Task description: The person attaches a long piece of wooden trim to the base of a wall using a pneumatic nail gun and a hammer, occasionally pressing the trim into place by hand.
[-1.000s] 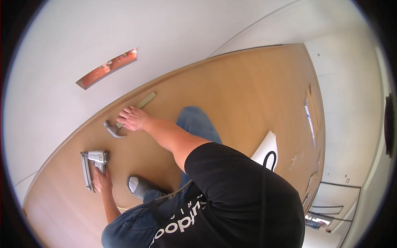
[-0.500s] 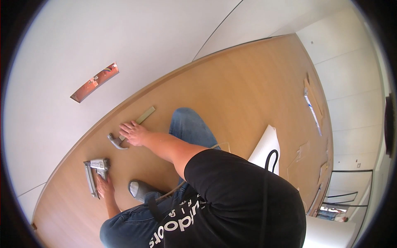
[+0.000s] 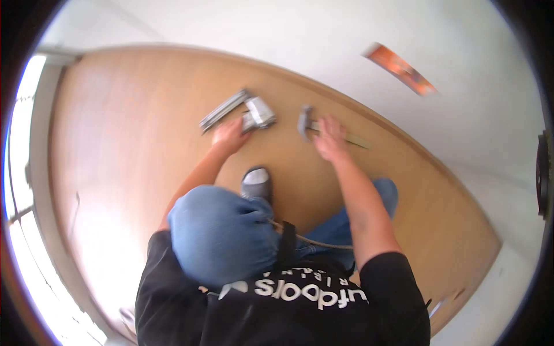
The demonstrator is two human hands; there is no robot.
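Observation:
On the wood-coloured floor, my left hand (image 3: 231, 134) is closed on the grip of a silver nail gun (image 3: 258, 111). To its right, my right hand (image 3: 329, 141) lies across a metal-headed hammer (image 3: 304, 120) and a pale, narrow strip (image 3: 359, 142), fingers apart. Motion blur hides whether that strip is the hammer's handle or a separate piece. My foot in a grey slipper (image 3: 256, 187) is below the tools, between my forearms, with a thin hose (image 3: 323, 245) crossing my bent legs.
A white wall (image 3: 461, 115) with an orange-lined rectangular cutout (image 3: 398, 68) rises beyond the floor's edge (image 3: 288, 72). Along the far left runs a grey frame (image 3: 46, 190) beside a bright opening (image 3: 20, 150). Some small items (image 3: 447, 300) lie at the lower right.
The view has swung round, bringing the bright opening in at the left and shifting both tools and the cutout rightward in the picture. Both hands remain on the same tools.

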